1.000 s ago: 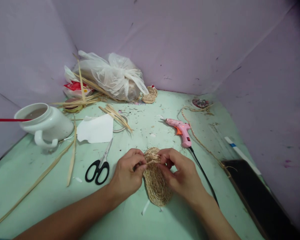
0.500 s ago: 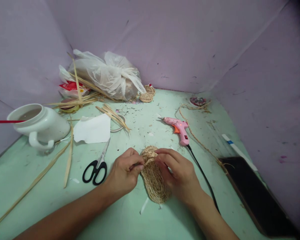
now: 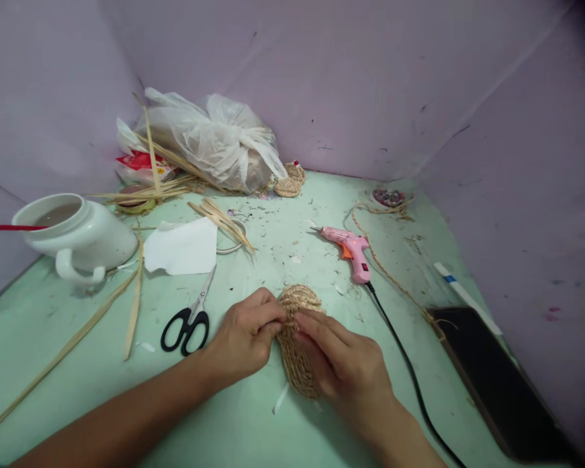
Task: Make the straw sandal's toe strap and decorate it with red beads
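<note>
Pinching narrowly, the left hand (image 3: 248, 331) holds a braided strip (image 3: 289, 324) over the oval woven sole (image 3: 296, 367); the right hand (image 3: 351, 354) has its fingers bunched close beside, but I can't tell from here whether they grip. I see the sole on the green table (image 3: 244, 422), between scissors (image 3: 191, 329) and pink glue gun (image 3: 353, 249).

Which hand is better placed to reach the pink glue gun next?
Probably the right hand: the pink glue gun lies ahead of it, right of the woven piece. The left hand is farther off and would likely have to reach across. Both hands are on that piece.
</note>
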`<action>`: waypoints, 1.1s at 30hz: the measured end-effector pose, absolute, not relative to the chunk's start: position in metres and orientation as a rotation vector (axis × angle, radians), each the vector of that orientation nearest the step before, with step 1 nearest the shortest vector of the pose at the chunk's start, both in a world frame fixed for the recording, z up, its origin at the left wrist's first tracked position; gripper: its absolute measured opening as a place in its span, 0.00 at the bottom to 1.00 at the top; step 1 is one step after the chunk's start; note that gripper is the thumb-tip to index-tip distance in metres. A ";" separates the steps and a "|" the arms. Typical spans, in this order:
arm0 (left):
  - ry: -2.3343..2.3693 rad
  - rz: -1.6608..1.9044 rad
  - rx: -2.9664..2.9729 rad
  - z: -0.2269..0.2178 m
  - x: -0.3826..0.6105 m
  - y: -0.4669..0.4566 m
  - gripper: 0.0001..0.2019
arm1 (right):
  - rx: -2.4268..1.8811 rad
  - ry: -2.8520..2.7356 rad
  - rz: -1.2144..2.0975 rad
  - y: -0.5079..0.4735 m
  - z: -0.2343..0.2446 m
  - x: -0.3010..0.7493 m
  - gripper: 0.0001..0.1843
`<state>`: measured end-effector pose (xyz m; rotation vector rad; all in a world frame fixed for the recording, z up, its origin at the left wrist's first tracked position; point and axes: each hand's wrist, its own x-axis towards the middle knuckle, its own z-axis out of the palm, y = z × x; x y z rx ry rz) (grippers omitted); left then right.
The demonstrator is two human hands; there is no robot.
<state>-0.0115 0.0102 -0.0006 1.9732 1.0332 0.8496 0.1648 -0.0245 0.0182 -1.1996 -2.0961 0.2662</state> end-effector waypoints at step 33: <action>1.124 0.681 2.094 -0.004 -0.009 0.012 0.09 | -1.607 -1.658 0.998 -0.027 0.022 0.153 0.16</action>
